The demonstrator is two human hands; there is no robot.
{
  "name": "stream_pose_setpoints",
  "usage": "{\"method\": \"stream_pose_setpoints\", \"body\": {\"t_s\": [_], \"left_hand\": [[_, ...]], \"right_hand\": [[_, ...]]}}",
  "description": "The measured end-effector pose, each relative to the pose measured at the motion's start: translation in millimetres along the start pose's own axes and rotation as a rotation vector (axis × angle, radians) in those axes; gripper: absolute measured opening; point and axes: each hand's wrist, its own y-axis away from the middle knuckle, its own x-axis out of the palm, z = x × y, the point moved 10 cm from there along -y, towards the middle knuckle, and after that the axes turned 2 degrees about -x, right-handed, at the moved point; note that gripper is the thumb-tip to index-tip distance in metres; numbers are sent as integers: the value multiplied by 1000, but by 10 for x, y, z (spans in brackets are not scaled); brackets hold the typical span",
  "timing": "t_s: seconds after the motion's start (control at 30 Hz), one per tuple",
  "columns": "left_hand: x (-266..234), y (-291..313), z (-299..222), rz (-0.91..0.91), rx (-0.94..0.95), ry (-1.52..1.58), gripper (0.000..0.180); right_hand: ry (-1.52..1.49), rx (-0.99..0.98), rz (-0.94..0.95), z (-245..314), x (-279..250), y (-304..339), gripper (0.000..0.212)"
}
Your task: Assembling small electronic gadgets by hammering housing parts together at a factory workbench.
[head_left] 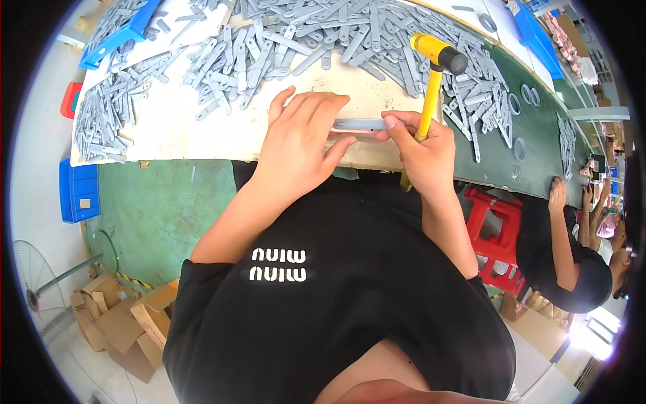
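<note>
My right hand (pixel 428 155) is closed round the yellow handle of a hammer (pixel 431 97). Its yellow and black head points up and away from me. Between thumb and fingers, the same hand pinches the right end of a flat grey strip (pixel 361 124) with a slot near its left end. My left hand (pixel 301 138) is at that left end, fingers stretched out and thumb apart; whether it touches the strip is hard to tell. Beyond both hands lies a large heap of similar grey strips (pixel 269 50) on the cream-covered table (pixel 182 111).
Blue bins (pixel 128 34) stand at the far left and far right. Several rings (pixel 519 149) and more strips lie on the green tabletop at right. A red stool (pixel 494 232) is below it, with a co-worker (pixel 558 259) beyond. Cardboard boxes (pixel 121 323) and a fan (pixel 40 283) are at lower left.
</note>
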Motion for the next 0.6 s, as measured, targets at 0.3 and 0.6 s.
{"method": "stream_pose_setpoints", "body": {"t_s": [0.3, 0.6], "left_hand": [[76, 47, 179, 11, -58, 123, 31], [84, 81, 113, -57, 109, 65, 21]], "right_hand": [[32, 123, 34, -88, 40, 3, 22], [266, 90, 68, -38, 13, -43, 26]]}}
